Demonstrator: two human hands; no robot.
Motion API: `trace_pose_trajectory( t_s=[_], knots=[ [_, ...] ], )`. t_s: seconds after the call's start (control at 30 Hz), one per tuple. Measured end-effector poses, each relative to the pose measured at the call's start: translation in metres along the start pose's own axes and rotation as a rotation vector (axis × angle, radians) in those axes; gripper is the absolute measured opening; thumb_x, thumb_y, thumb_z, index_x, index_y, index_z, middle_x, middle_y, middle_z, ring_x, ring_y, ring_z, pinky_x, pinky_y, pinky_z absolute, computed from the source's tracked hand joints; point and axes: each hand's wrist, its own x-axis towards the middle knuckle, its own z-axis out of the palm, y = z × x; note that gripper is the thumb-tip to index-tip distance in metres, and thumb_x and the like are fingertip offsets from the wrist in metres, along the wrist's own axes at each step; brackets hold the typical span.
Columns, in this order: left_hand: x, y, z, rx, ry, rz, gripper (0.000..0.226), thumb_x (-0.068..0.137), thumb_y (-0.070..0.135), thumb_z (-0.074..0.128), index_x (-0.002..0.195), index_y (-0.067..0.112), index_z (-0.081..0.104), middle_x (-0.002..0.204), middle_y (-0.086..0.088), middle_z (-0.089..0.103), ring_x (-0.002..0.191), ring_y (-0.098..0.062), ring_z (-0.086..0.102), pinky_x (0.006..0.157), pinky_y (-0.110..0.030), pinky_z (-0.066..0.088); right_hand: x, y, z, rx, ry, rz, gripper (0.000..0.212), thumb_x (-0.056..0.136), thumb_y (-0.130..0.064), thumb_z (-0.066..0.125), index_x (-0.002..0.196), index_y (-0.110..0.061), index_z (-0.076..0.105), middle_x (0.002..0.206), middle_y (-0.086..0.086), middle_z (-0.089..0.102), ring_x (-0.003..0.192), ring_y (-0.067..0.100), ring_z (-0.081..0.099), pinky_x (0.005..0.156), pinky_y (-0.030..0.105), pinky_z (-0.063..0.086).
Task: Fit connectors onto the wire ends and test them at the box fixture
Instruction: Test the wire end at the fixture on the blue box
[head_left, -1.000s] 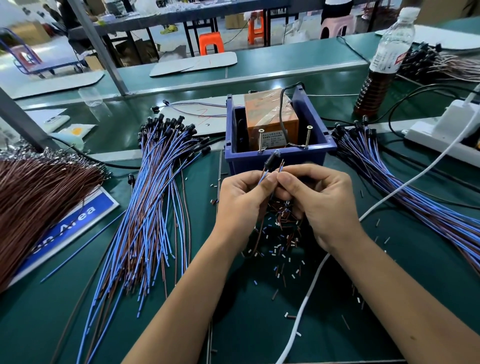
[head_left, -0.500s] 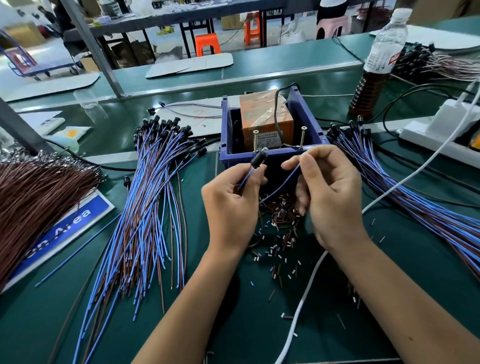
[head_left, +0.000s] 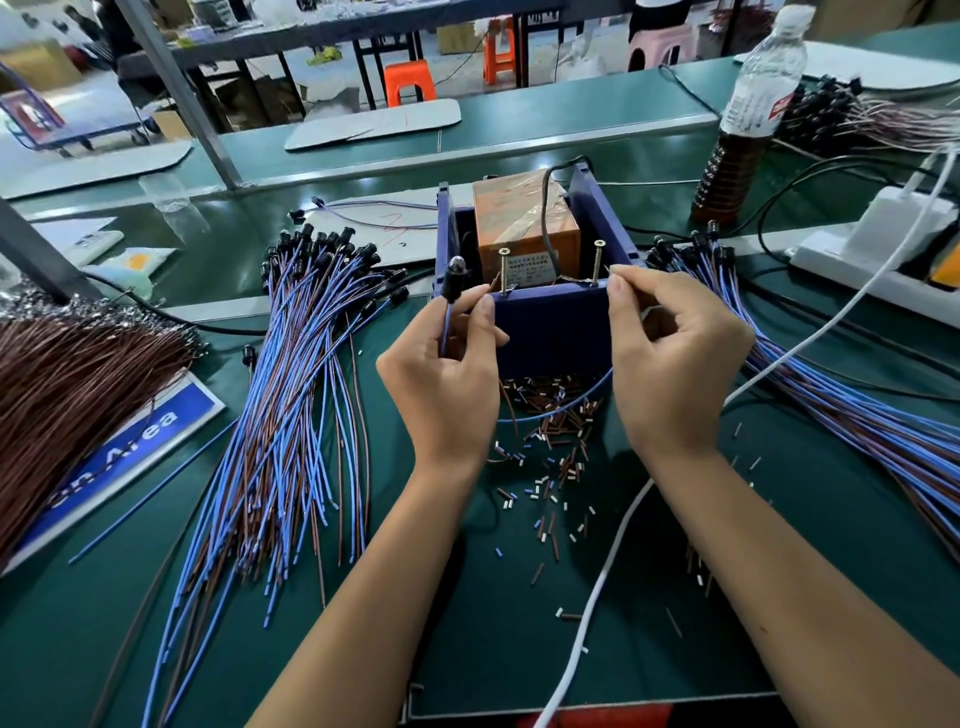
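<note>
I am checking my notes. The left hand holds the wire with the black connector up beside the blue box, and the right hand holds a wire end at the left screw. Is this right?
Not quite. In the head view the right hand holds its wire end at the right screw, not the left one. The rest is right.

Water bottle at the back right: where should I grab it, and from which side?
Grip the water bottle around its dark lower body, coming from its left: it stands upright, and cables, a power strip and wire bundles crowd its right and front.
</note>
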Motion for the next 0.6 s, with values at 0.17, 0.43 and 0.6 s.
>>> trace_pose_trajectory(
  t_s=[0.17,0.43,0.6],
  knots=[
    [-0.0010,-0.0008,0.0016,-0.004,0.001,-0.011,0.014,0.096,0.009,0.070,0.093,0.022,0.074,0.066,0.009,0.070,0.060,-0.002,0.064,0.066,-0.017,0.049,-0.0001,-0.0015,0.0010,-0.019,-0.033,-0.056,0.015,0.100,-0.011,0.068,0.101,-0.004,0.081,0.091,0.001,0.077,0.082,0.010,0.068,0.077,0.015,0.049],
    [-0.0005,0.0011,0.0014,-0.026,-0.029,-0.028,0.013,0.096,0.008,0.070,0.097,0.019,0.076,0.066,0.003,0.070,0.059,-0.002,0.062,0.064,-0.013,0.048,0.0000,-0.0026,0.0009,-0.026,-0.044,-0.065,0.015,0.101,-0.010,0.067,0.102,-0.003,0.081,0.091,0.003,0.076,0.080,0.010,0.066,0.077,0.013,0.046],
    [-0.0025,0.0028,0.0004,-0.023,-0.022,-0.006,0.023,0.096,0.011,0.069,0.089,0.032,0.073,0.067,0.004,0.070,0.057,-0.009,0.064,0.063,-0.011,0.047,-0.0004,-0.0007,0.0005,-0.045,-0.035,-0.069,0.014,0.100,-0.009,0.068,0.099,-0.002,0.081,0.083,0.004,0.074,0.070,0.005,0.054,0.070,0.007,0.035]
  ],
)
